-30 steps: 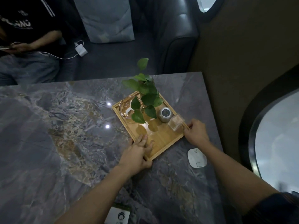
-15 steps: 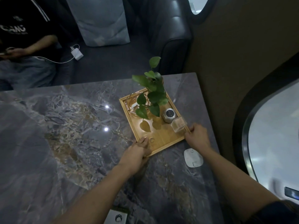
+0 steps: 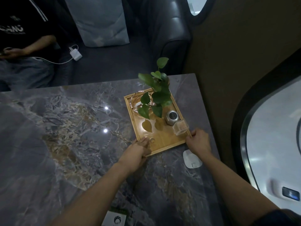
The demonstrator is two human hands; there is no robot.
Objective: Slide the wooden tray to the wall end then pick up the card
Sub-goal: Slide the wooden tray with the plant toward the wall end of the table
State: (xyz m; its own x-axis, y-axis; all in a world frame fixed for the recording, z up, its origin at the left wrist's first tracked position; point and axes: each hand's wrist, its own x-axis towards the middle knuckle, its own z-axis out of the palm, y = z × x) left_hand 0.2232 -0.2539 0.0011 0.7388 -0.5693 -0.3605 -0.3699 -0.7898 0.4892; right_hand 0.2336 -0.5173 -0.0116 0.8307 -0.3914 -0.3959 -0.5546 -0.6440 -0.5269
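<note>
The wooden tray (image 3: 164, 144) lies on the grey marble table (image 3: 65, 128), close to the wall side at the right. It carries a green plant (image 3: 156, 95), a glass ashtray (image 3: 136, 101), a small metal tin (image 3: 172, 117) and a clear box (image 3: 180, 128). My left hand (image 3: 138, 149) grips the tray's near left corner. My right hand (image 3: 197, 141) holds its near right corner. A white card with a dark logo (image 3: 116, 219) lies at the table's near edge, partly under my left forearm.
A white rounded pad (image 3: 192, 159) sits on the table just behind my right wrist. The brown wall (image 3: 236, 79) with an oval window runs along the right. A person sits on the dark sofa at far left, beside a white charger (image 3: 75, 53).
The tray has turned and slid toward the wall and the far edge, with both hands following on its near corners.
</note>
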